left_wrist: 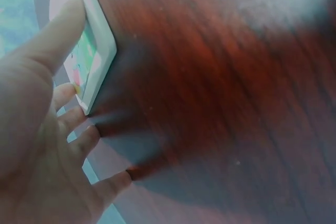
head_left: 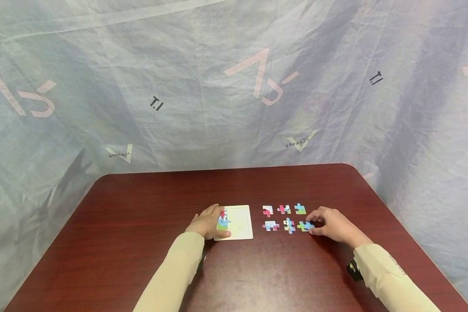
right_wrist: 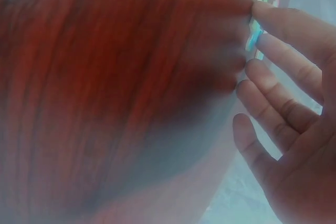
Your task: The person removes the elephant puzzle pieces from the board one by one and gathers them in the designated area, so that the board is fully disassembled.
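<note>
My left hand [head_left: 206,222] rests over the left side of a square white puzzle tray [head_left: 241,222], its thumb lying on the frame near the front corner and its other fingers spread along the left edge. Beside those fingers, a blue, red and green picture section [head_left: 223,223] shows inside the tray, partly covered by the hand. Farther right, my right hand [head_left: 335,224] pinches a green and blue jigsaw piece [head_left: 304,226] between thumb and fingertips, low at the table. In the right wrist view that piece [right_wrist: 254,38] shows edge-on at the fingertips; the remaining fingers are loosely bent.
Several other loose jigsaw pieces lie in two rows between tray and right hand, including a pink and white one [head_left: 268,210], a green and blue one [head_left: 300,209] and one with an eye [head_left: 289,225]. The dark red table [head_left: 140,225] backs onto a grey cloth [head_left: 203,130].
</note>
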Demonstrator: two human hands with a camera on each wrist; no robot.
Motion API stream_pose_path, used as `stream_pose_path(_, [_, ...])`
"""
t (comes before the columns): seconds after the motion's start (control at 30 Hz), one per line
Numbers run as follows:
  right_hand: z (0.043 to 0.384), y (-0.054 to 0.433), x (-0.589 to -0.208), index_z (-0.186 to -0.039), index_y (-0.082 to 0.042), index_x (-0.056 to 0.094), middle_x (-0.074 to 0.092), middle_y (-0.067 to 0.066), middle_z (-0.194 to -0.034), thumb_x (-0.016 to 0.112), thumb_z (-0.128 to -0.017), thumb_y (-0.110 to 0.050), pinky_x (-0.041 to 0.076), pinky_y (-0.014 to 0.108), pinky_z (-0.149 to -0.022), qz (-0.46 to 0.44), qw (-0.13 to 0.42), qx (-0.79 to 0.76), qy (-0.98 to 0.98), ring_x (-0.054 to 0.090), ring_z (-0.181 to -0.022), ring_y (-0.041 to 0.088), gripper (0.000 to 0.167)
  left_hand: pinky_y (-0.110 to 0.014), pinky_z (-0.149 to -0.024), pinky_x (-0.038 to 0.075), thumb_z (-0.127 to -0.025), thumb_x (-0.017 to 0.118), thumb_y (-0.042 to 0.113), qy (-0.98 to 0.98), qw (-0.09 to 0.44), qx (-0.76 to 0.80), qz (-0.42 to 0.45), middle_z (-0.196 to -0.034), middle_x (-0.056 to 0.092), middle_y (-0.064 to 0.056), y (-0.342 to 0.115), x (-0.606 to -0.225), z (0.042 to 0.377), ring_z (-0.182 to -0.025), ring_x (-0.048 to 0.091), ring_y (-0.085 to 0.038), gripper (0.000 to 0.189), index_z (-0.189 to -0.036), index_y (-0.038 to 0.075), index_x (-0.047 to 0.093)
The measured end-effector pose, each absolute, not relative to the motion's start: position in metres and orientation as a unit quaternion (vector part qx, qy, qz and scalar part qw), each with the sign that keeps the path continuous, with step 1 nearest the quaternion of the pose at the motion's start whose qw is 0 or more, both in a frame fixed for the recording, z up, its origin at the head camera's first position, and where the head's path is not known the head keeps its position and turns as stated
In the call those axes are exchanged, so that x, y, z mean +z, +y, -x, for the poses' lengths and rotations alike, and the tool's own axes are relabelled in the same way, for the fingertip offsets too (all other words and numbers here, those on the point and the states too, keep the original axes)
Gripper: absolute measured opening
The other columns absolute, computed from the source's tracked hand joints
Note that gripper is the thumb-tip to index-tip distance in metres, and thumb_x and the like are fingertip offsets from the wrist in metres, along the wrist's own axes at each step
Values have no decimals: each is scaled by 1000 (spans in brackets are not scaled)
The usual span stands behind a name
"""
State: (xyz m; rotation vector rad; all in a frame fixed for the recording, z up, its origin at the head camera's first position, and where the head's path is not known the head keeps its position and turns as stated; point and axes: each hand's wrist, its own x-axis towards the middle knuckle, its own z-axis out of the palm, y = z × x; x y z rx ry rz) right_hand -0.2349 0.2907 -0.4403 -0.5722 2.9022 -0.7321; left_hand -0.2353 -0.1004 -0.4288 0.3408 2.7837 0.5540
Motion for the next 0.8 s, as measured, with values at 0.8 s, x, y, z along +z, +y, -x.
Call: stream_pose_path(0.8, [230,287,-438,-106,-10,75,60,-1,-92,86,-81,-14,51,39,-74,180,37,-244,952,55,-85,19,27,-59,-113,34,-88,79,43,968,116,174,-141,-159,36,-18,-108,-431,235,-144,38,-38,86,-154,4,40])
